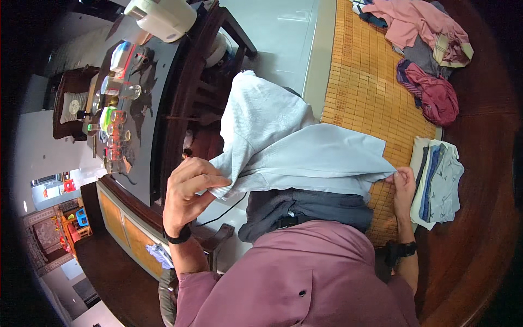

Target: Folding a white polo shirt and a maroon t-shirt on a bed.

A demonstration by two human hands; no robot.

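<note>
Where folded stack [438, 182] lies — bamboo mat [365, 82].

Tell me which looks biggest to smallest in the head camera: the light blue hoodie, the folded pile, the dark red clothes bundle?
1. Light blue hoodie, largest, though held up near the camera.
2. Folded pile.
3. Dark red clothes bundle.
The last two look close in size, so their order is unsure.
</note>
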